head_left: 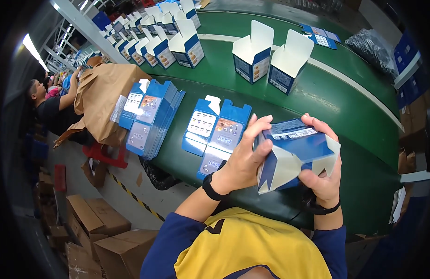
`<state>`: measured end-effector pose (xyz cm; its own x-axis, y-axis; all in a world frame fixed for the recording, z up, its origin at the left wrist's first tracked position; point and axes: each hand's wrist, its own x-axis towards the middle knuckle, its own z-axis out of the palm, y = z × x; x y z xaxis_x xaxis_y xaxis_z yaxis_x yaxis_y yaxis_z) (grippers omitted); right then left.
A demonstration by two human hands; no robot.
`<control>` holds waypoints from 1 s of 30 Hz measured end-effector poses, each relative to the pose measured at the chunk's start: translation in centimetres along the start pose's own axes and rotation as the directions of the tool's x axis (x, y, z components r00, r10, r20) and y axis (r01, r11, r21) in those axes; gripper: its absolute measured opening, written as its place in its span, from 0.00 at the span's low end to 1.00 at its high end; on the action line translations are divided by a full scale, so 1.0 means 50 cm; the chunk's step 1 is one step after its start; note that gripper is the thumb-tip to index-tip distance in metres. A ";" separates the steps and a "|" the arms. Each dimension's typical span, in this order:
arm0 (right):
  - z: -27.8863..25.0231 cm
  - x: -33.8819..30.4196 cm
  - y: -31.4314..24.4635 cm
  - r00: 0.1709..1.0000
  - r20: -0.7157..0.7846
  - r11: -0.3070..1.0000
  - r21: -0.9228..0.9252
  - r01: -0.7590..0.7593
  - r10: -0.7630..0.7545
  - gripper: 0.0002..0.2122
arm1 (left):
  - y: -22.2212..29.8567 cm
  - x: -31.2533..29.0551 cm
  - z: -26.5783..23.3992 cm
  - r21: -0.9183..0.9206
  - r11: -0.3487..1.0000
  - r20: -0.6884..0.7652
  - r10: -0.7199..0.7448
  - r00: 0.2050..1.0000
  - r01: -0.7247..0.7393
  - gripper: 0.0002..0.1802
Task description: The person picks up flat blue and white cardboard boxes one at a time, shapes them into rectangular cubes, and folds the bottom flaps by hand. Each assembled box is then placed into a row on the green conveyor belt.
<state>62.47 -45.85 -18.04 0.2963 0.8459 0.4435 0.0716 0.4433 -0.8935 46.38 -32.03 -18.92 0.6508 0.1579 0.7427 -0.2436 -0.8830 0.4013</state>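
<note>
Between my two hands is a blue and white carton (pixel 302 148), partly folded, with white inner flaps standing out at the end toward me. My left hand (pixel 247 156) grips its left side, the thumb near the upper edge. My right hand (pixel 327 174) wraps its right side, the thumb pressing among the flaps and the fingers over the far edge. Left of my left hand, a few flat blue carton blanks (pixel 208 135) lie on the green work surface. Farther left stands a thick stack of the same blanks (pixel 150 118).
Two open cartons (pixel 252 65) stand upright beyond my hands on the green conveyor (pixel 336 100). Rows of open cartons (pixel 187 51) fill its far left. A brown paper sack (pixel 108 93) is beside the stack, near another person (pixel 56 104). Cardboard boxes (pixel 98 218) sit on the floor.
</note>
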 end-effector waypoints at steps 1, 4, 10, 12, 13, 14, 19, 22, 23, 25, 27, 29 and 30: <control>0.004 0.001 -0.003 1.000 -0.004 1.000 -0.002 -0.004 0.004 0.49 | 0.008 0.003 0.000 -0.052 0.996 -0.011 -0.078 0.997 0.077 0.52; 0.039 0.012 -0.016 0.974 -0.228 0.999 0.038 -0.002 0.011 0.42 | 0.022 -0.012 0.026 -0.116 0.979 -0.035 -0.172 0.984 0.167 0.53; 0.035 0.023 -0.003 0.967 -0.255 0.965 0.255 0.062 0.006 0.36 | 0.022 -0.001 0.052 -0.086 0.996 -0.118 -0.040 0.992 0.030 0.43; 0.025 0.019 0.000 0.987 -0.160 0.821 0.558 0.119 -0.035 0.34 | 0.031 0.017 0.031 -0.088 0.996 -0.077 -0.032 0.996 0.025 0.38; 0.014 0.019 0.009 0.984 -0.173 0.824 0.553 0.123 -0.031 0.34 | 0.036 0.028 0.016 -0.077 0.997 -0.042 -0.025 0.999 0.022 0.34; -0.002 0.021 0.026 0.990 -0.102 0.868 0.479 0.133 -0.095 0.34 | 0.036 0.031 0.007 -0.063 0.998 -0.008 -0.016 1.000 0.015 0.29; -0.003 0.033 0.023 0.995 -0.042 0.934 0.343 0.102 -0.093 0.29 | 0.023 0.026 -0.010 -0.139 0.986 0.081 -0.076 0.994 0.087 0.22; 0.005 0.032 0.030 0.994 -0.082 0.963 0.251 0.095 -0.076 0.26 | 0.018 0.026 -0.010 0.006 0.996 0.105 -0.090 0.990 0.090 0.21; 0.005 0.029 0.040 0.992 -0.063 0.982 0.145 0.120 -0.111 0.24 | 0.018 0.027 -0.009 0.000 0.996 0.111 -0.087 0.990 0.088 0.21; -0.004 0.030 0.056 0.988 -0.050 0.989 0.035 0.145 -0.143 0.23 | 0.019 0.030 -0.006 -0.014 0.992 0.097 -0.127 0.987 0.129 0.26; -0.029 0.047 0.072 0.902 0.176 0.879 -0.212 0.427 -0.395 0.22 | 0.017 0.027 -0.002 -0.025 0.989 0.096 -0.142 0.985 0.146 0.29; -0.034 0.051 0.066 0.824 0.304 0.769 -0.307 0.561 -0.479 0.21 | 0.009 0.014 0.008 -0.238 0.959 -0.019 -0.161 0.987 0.152 0.37; -0.035 0.047 0.060 0.851 0.284 0.813 -0.274 0.514 -0.442 0.22 | 0.006 0.012 0.011 -0.340 0.929 -0.073 -0.179 0.981 0.144 0.41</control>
<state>65.05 -43.05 -19.78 -0.0505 0.6080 0.7923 0.4715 0.7139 -0.5178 47.09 -32.44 -18.63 0.6296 0.3453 0.6960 -0.3773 -0.6472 0.6624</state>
